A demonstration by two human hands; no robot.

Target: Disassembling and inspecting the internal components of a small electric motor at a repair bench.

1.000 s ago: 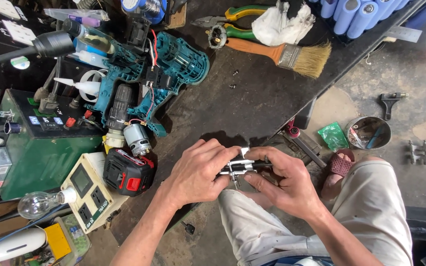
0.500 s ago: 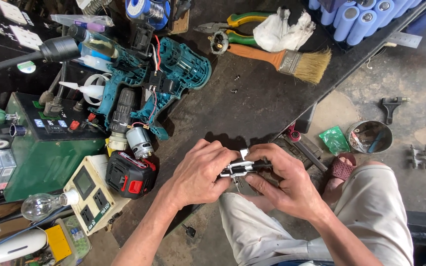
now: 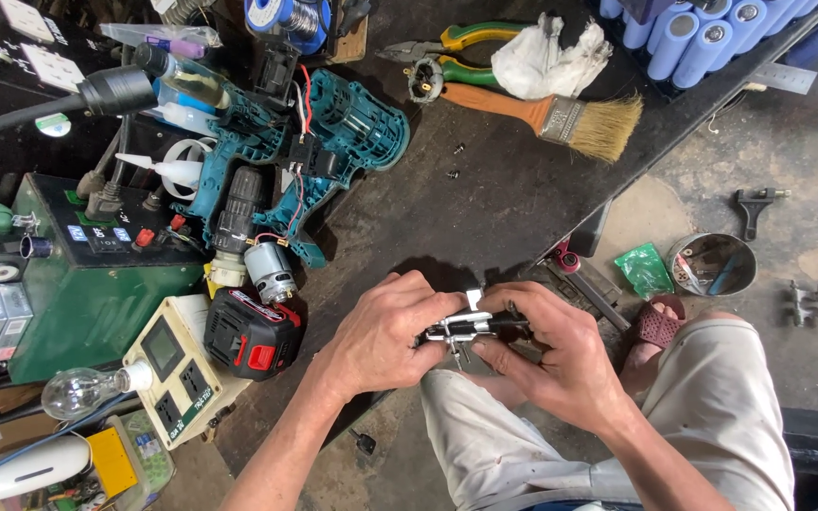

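We grip a small silvery metal part [image 3: 461, 328] between both hands just off the near edge of the dark workbench [image 3: 513, 208], above our lap. Our left hand [image 3: 385, 331] curls its fingers around the part's left end, and our right hand [image 3: 551, 355] pinches its right end between thumb and fingertips; what kind of part it is we cannot tell. On the workbench, left of the hands, lies a black and red battery pack [image 3: 253, 336], and beyond it an opened teal drill housing [image 3: 314, 151] with its motor [image 3: 267, 270] exposed. At the workbench's far side rest a paintbrush [image 3: 560, 118] and green-handled pliers [image 3: 447, 43].
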